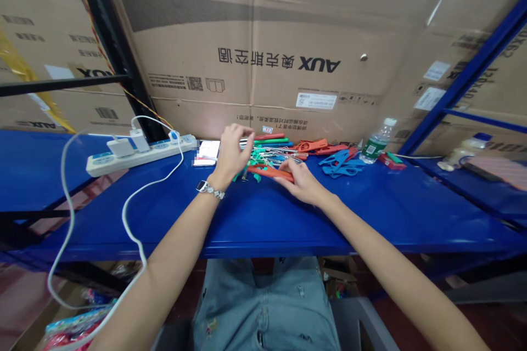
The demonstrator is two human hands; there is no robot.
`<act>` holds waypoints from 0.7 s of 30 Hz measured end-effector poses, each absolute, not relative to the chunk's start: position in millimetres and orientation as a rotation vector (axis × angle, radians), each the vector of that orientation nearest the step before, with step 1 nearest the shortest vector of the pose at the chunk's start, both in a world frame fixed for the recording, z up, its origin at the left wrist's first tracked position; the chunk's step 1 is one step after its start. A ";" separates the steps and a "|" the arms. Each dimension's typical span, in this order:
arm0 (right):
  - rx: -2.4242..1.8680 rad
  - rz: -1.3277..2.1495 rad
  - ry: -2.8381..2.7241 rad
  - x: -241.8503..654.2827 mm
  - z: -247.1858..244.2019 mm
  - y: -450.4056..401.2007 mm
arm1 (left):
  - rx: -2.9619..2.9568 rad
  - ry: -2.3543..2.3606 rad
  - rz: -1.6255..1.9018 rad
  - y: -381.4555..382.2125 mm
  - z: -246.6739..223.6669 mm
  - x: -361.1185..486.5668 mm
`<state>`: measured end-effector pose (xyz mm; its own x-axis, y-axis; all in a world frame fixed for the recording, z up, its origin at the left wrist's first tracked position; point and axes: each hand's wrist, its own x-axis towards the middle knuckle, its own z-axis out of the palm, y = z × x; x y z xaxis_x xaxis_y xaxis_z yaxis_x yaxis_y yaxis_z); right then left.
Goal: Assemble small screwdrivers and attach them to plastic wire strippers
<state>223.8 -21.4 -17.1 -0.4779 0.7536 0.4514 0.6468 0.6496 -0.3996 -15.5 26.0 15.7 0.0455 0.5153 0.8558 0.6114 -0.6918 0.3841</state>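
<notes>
My right hand [303, 182] grips a long orange plastic clip piece [269, 173], which points left over the front of a pile. Whether it is a whole clip or one half, I cannot tell. My left hand [234, 151] hovers at the pile's left side, thumb and fingers apart, with nothing visible in it. Beneath and between the hands lie small green plastic pieces [257, 162] and thin metal parts [284, 157]. Long red and green plastic pieces [272, 141] lie behind them. To the right are orange clips [313, 146] and blue clips [341, 163].
A clear bottle [376, 142] with a green label stands at the right by a red box [392, 161]. On the left, a white power strip [142, 154] trails a cable across the blue table [263, 225]. Large cardboard boxes [263, 22] wall off the back.
</notes>
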 end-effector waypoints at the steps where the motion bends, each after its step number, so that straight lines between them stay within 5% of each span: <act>1: -1.089 0.283 -2.185 227.1 -16.7 -19.7 | -2.072 -1.208 -1.855 25.1 17.7 -16.1; 6: -1.024 0.528 -1.848 227.7 -19.8 -12.0 | -1.713 -1.392 -2.410 25.8 13.2 -6.6; 11: -0.909 0.772 -1.751 210.5 -25.7 -16.3 | -2.214 -1.734 -2.962 22.2 4.3 29.2; 15: -0.788 1.097 -1.733 197.9 -26.6 -25.9 | -2.388 -1.446 -3.416 12.9 8.5 47.9; 21: -0.752 1.246 -1.693 186.1 -29.1 -32.6 | -2.011 -1.745 -3.711 6.3 16.0 48.8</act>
